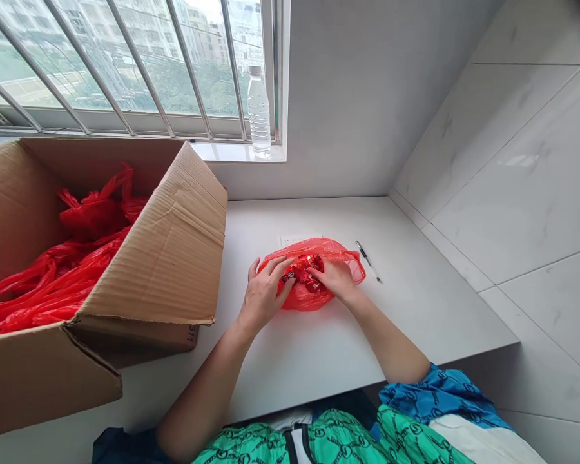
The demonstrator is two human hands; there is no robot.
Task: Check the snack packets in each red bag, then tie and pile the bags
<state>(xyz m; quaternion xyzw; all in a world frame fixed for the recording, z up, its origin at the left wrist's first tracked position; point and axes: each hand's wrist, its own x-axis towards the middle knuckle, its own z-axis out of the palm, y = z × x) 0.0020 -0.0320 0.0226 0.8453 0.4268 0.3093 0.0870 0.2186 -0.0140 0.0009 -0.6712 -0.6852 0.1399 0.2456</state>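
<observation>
A red plastic bag [305, 299] lies flat on the white counter [290, 361], with a cluster of small shiny red-wrapped items [303, 272] in its opening. My left hand [265, 295] grips the bag's near left side, its fingers curled over the edge beside the wrapped items. My right hand [336, 278] comes in from the right, its fingertips pressed into the bag at the wrapped items. Under the bag's far edge shows a white sheet of paper [299, 240]. The bag's lower contents are hidden.
A large open cardboard box [174, 232] stands at the left, full of crumpled red plastic bags [53, 283]. A black-and-silver pen [367, 260] lies right of the bag. A water bottle [259, 113] stands on the barred window's sill. Tiled wall runs along the right.
</observation>
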